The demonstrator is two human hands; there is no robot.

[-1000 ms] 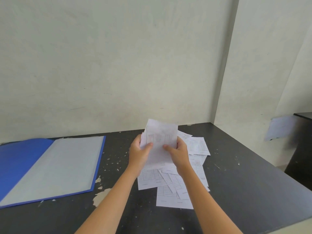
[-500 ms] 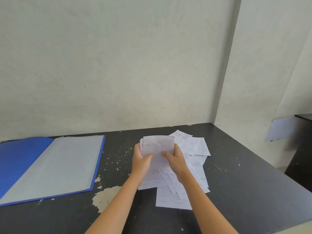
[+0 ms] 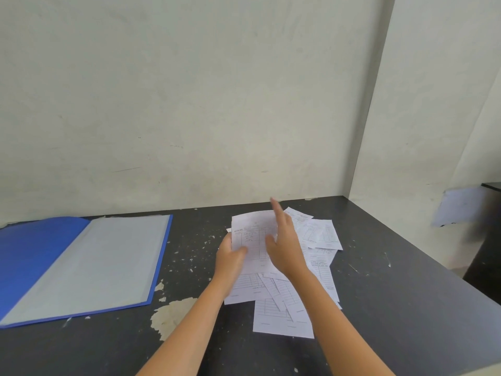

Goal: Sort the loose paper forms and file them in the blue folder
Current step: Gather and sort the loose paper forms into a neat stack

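My left hand (image 3: 230,256) grips a small stack of white printed forms (image 3: 253,237) by its left edge, thumb on top, above the table. My right hand (image 3: 284,245) is beside the stack with fingers straight, reaching toward the far papers and holding nothing. Under and around both hands lies a loose pile of forms (image 3: 287,302) with printed tables. The blue folder (image 3: 21,256) lies open at the left, a clear grey sleeve page (image 3: 95,264) facing up.
The dark table (image 3: 393,308) has chipped pale patches (image 3: 173,313) near the front middle. A pale wall (image 3: 189,104) rises behind, and a partition (image 3: 423,131) closes the right side. A sheet of paper (image 3: 461,207) hangs at the far right.
The stack came down lower toward the table. My right hand let go of it and stretched its fingers out toward the far papers; my left hand kept its hold.
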